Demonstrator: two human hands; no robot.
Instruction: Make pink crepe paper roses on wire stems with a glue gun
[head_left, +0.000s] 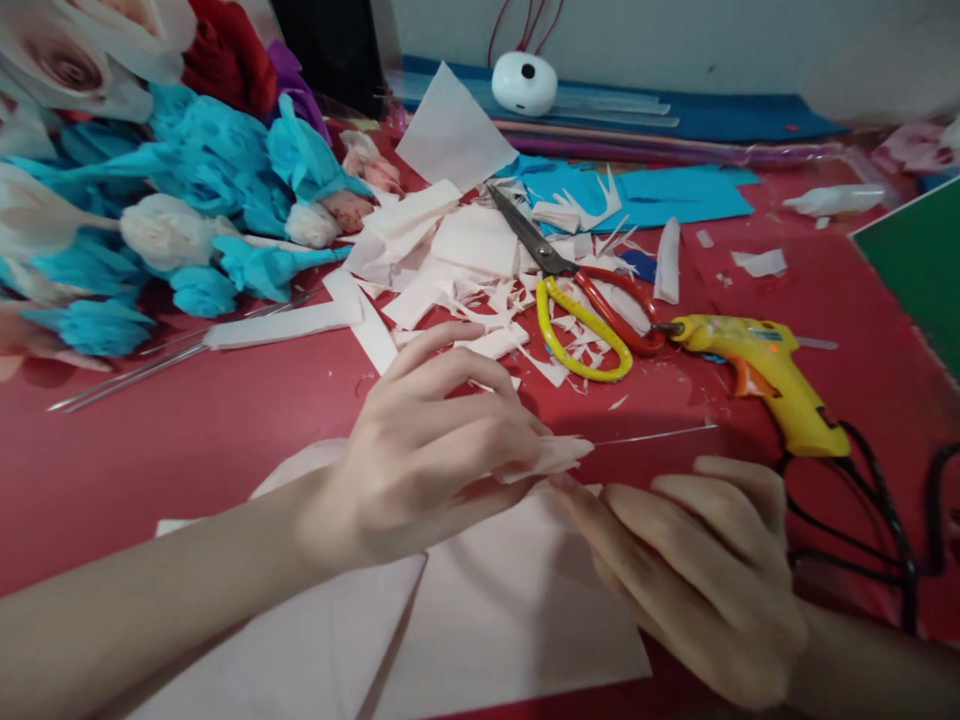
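Lower centre, the left hand (427, 450) pinches a pale pink crepe-paper strip (551, 458) wound on a thin metal wire (652, 435); the half-curled right hand (705, 570) touches it, grip unclear. Loosening could unwind it; the yellow glue gun (765, 375) beyond might burn fingers.

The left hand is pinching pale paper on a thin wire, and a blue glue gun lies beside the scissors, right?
Not quite: the glue gun is yellow, not blue, as the head view shows. It does lie beside the scissors, and the left hand does pinch pale paper on a thin wire.
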